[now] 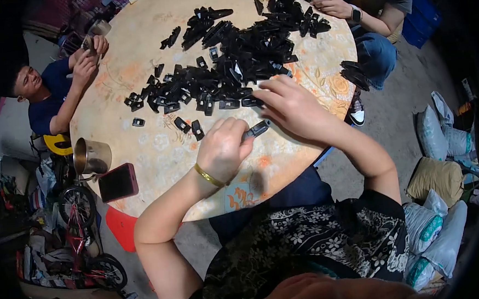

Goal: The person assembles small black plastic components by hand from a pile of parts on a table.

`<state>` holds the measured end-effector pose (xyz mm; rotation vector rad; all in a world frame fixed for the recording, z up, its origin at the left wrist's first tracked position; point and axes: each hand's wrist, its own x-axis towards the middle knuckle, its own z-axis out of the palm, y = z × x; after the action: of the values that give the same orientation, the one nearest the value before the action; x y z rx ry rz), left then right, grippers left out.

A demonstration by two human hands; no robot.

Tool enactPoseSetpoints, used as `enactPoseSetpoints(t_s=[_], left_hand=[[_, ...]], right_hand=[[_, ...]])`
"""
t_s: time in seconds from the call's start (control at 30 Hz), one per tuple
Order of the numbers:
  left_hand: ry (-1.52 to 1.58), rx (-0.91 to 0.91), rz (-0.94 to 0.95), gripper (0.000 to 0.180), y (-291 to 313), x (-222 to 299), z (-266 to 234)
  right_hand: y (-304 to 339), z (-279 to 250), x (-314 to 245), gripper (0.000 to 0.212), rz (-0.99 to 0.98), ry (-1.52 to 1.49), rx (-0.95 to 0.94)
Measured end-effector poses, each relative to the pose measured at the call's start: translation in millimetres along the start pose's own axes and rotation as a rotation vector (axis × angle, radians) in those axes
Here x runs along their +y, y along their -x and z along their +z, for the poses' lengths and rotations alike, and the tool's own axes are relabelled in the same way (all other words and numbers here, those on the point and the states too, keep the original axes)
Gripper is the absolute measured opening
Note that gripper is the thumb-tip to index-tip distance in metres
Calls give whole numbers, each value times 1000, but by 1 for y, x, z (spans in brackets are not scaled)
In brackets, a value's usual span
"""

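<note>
Head: left hand (224, 146) part-hides black piece (258, 128)

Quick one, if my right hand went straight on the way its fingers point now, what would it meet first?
Most likely the black part right at your right hand's fingertips, at the near edge of the pile. Whether they already touch it is unclear.
</note>
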<state>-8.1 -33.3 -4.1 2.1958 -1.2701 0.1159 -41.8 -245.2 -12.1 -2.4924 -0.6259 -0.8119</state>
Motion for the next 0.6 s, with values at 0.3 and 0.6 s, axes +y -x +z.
enactPoseSetpoints(t_s=[0.3,0.6], left_hand=[[171,34,-99,20,9,-10,1],[191,14,-207,21,8,-16,4]], right_hand=[[-16,4,-6,32,197,-321,-220],[15,-16,0,31,73,-283,-258]])
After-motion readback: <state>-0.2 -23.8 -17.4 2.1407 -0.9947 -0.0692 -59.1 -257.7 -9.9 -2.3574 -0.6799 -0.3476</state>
